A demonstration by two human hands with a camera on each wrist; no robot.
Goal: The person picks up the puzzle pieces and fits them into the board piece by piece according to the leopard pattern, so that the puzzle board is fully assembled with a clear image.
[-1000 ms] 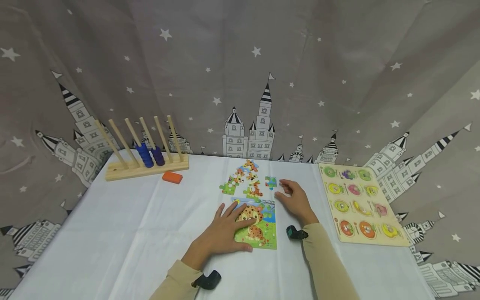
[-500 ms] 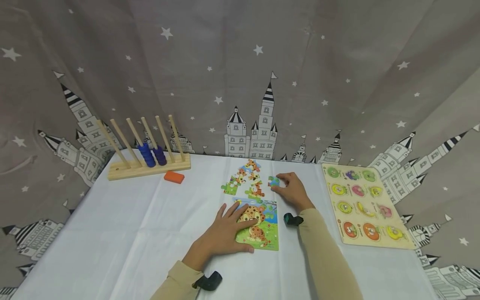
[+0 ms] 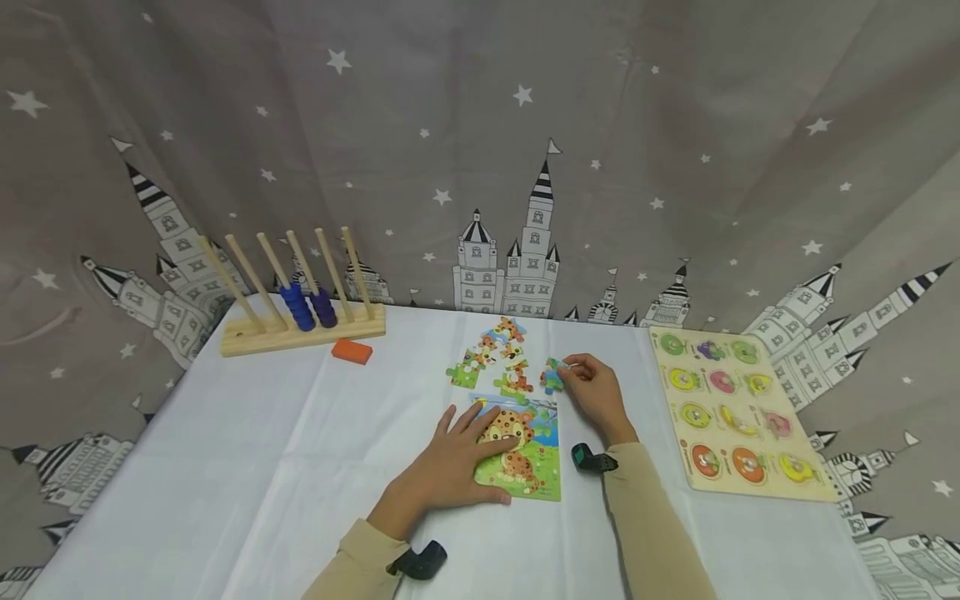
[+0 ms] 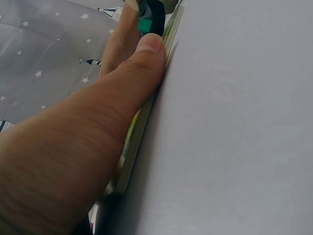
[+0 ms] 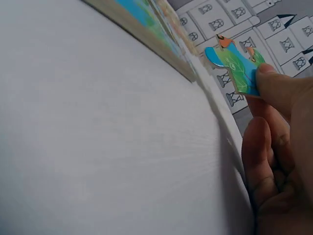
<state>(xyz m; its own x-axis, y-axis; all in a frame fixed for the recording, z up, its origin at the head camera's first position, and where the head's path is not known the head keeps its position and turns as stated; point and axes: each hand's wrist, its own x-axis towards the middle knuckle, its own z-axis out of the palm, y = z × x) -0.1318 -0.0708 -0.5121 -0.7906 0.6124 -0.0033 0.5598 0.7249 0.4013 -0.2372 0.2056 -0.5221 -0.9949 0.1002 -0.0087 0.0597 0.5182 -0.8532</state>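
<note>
In the head view, the right hand [image 3: 596, 398] pinches a single jigsaw piece [image 3: 552, 379] by its right edge, beside the loose cluster of leopard jigsaw pieces [image 3: 517, 382] and beyond the far right corner of the leopard picture board [image 3: 542, 467]. The left hand [image 3: 453, 468] lies on that board, fingers spread and holding nothing, apparently steadying it. The step in hand looks like picking up one piece; from here the move seems to call for keeping that edge grip and turning the piece until its tabs and picture line up with a neighbour. Against the head frame a second ago, the piece has gone from lying level, apart from the right hand's fingers, to being pinched and turned askew, while the left hand has stayed in place on the board.

In the left wrist view, the left thumb lies along the near side of the board, whose edge shows against the white tablecloth; the other fingers are hidden.

In the right wrist view, thumb and forefinger close on the piece's edge, the remaining fingers curl beneath, and the tilted piece looks clear of the table.
</note>
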